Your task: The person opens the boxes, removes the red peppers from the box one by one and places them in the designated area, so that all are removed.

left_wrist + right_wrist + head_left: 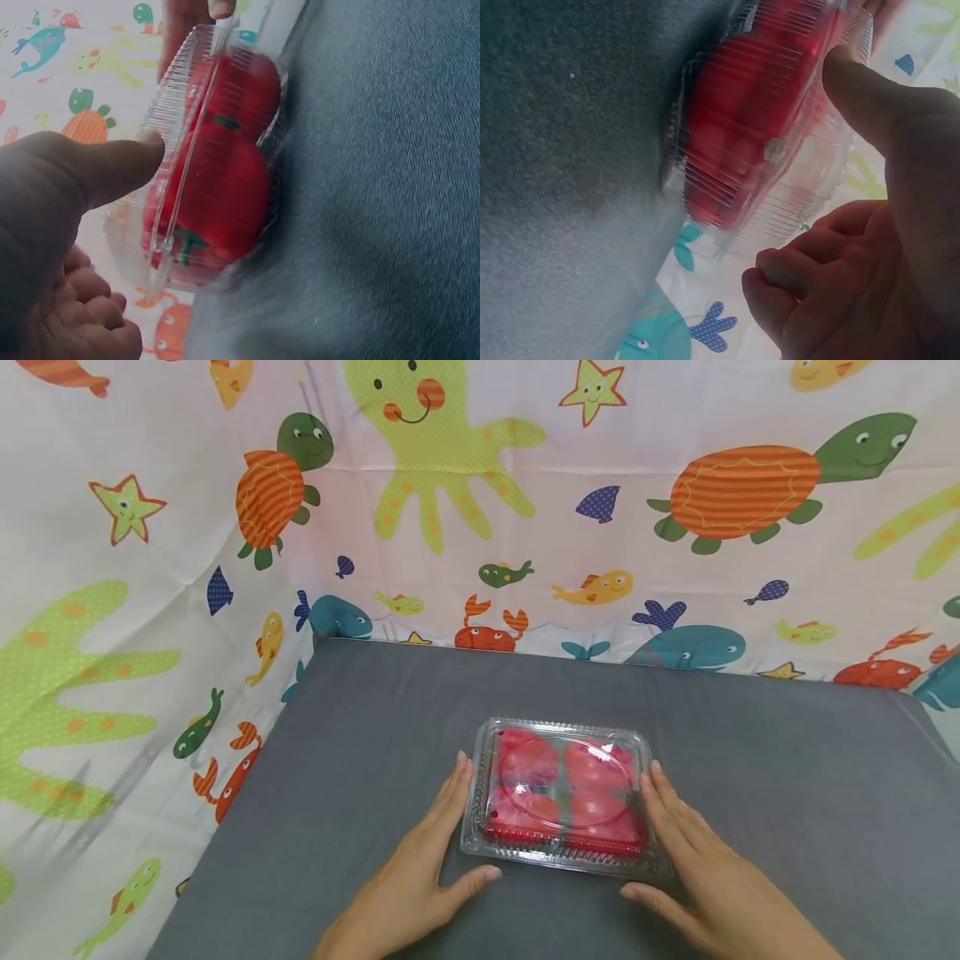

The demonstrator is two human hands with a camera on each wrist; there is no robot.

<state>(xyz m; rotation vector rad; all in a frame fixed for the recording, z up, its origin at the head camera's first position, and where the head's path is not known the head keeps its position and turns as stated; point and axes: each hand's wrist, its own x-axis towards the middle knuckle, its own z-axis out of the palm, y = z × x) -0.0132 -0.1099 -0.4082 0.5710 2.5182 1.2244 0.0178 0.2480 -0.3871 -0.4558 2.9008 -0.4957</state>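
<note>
A clear plastic clamshell box point(555, 858) with its lid down is in front of me on the grey cloth. Several rounded red things with green stems, like bell peppers point(225, 180), show through its ribbed walls. My left hand point(427, 852) is at the box's left side, fingers extended along the edge and thumb near the front corner. On the other side, my right hand point(712, 868) has its fingertips right at the right edge, thumb by the front right corner. In the right wrist view, my right thumb point(862, 90) overlaps the box wall, with red showing behind the plastic.
Grey cloth point(360, 735) covers the table surface around the box. A white curtain point(525, 543) printed with turtles, fish, crabs and whales hangs along the back edge and the left side.
</note>
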